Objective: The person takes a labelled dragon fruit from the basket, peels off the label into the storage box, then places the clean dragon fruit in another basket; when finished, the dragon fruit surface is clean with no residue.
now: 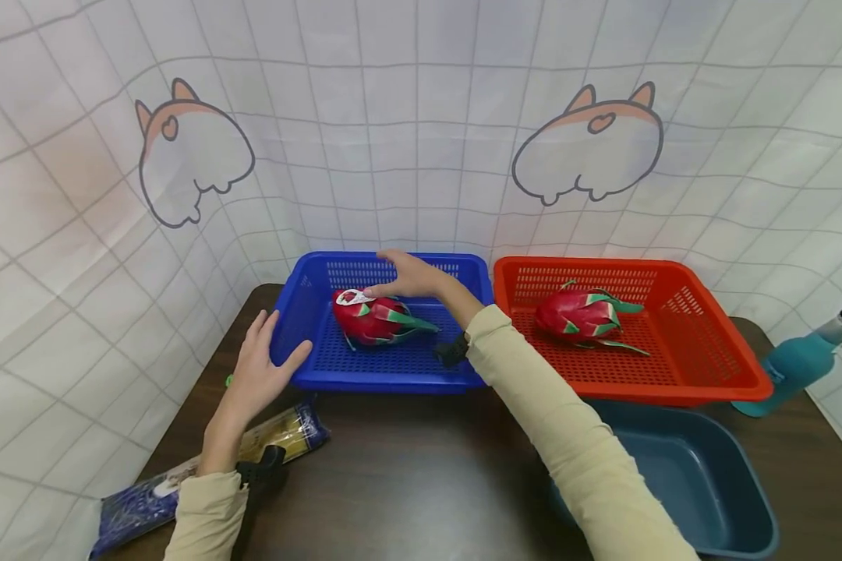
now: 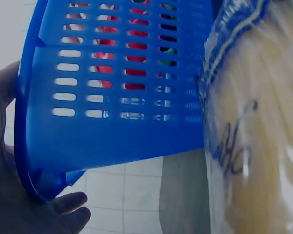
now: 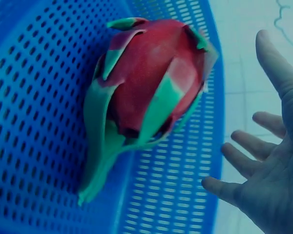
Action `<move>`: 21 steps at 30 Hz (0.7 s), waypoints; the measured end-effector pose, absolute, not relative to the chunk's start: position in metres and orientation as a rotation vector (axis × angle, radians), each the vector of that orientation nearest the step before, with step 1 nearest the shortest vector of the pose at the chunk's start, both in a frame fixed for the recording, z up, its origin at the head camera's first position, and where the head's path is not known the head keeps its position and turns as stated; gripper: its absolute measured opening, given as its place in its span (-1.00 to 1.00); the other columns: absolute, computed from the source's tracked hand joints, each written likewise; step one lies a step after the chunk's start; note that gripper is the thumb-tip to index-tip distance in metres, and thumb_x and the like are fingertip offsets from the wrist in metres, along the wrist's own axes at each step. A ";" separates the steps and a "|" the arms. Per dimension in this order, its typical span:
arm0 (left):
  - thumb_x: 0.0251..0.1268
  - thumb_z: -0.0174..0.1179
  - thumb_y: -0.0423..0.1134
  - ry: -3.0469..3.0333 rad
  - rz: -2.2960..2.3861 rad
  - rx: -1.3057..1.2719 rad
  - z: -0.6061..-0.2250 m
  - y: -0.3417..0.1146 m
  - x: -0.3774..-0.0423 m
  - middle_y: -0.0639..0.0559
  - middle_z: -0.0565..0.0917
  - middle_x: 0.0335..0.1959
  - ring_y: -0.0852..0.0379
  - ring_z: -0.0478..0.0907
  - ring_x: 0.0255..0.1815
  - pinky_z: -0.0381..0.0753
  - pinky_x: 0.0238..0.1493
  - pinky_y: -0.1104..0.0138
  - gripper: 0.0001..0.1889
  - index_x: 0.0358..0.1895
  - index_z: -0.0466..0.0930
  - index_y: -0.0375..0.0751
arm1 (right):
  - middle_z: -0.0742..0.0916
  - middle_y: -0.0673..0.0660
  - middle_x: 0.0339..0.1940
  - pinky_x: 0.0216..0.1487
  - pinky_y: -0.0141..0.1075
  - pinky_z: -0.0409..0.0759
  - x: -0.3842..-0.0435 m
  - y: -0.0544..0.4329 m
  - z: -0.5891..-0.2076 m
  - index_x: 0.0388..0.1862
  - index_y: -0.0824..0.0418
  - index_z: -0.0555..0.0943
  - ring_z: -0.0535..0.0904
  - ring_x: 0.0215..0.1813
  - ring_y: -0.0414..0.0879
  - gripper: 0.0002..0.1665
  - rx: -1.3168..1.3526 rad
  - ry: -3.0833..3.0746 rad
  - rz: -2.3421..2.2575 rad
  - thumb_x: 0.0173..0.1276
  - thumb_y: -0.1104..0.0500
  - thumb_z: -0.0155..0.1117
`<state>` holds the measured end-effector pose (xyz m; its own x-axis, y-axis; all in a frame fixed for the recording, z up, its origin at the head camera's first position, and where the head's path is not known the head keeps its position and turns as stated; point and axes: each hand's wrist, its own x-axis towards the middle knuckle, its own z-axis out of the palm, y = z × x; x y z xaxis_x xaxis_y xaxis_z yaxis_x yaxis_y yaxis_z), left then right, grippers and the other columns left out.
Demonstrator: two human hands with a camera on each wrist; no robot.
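A red dragon fruit (image 1: pixel 379 321) with green scales and a white label lies in the blue plastic basket (image 1: pixel 386 385). My right hand (image 1: pixel 415 276) hovers over this basket with its fingers spread and nothing in them. In the right wrist view, a gap shows between the right hand (image 3: pixel 268 180) and the dragon fruit (image 3: pixel 146 83). At the basket's left side is my left hand (image 1: pixel 256 378), thumb apart and fingers extended. The left wrist view has the left hand's fingers (image 2: pixel 71 212) beside the blue basket's rim (image 2: pixel 23 122); contact is hard to tell.
Right of the blue basket stands a red basket (image 1: pixel 716 343) with another dragon fruit (image 1: pixel 578 313). A dark blue tub (image 1: pixel 695 475) sits in front of it, and a teal bottle (image 1: pixel 800 362) at far right. A long pack of yellow pasta (image 1: pixel 288 435) lies under my left forearm.
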<state>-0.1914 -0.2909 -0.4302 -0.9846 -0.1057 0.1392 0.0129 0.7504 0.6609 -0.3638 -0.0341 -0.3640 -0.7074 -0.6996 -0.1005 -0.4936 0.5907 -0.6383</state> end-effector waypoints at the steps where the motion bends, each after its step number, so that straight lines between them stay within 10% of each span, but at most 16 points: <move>1: 0.29 0.09 0.28 -2.787 -1.044 0.068 -0.431 -0.291 -0.192 -0.23 -0.20 0.60 -0.40 -0.16 0.56 0.02 0.33 -0.43 -0.06 0.56 -0.10 -0.14 | 0.25 0.18 0.56 0.52 -0.04 0.21 -0.365 -0.035 -0.367 0.55 0.21 0.06 0.14 0.57 0.05 0.10 -0.937 2.477 -0.863 0.23 -0.30 0.25; 21: 0.23 0.14 0.31 -2.961 -1.067 0.032 -0.425 -0.304 -0.188 -0.32 -0.19 0.58 -0.42 -0.08 0.53 0.06 0.37 -0.36 0.09 0.57 -0.27 -0.22 | 0.31 0.22 0.50 0.42 -0.01 0.37 -0.359 -0.068 -0.391 0.54 0.18 0.11 0.25 0.48 0.11 -0.02 -0.684 2.356 -0.842 0.30 -0.25 0.17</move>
<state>-0.1876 -0.3035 -0.4254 -0.9998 -0.0169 -0.0129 -0.0212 0.7699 0.6378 -0.3590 -0.0685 -0.3912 -0.7246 -0.6131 -0.3146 -0.2746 0.6756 -0.6842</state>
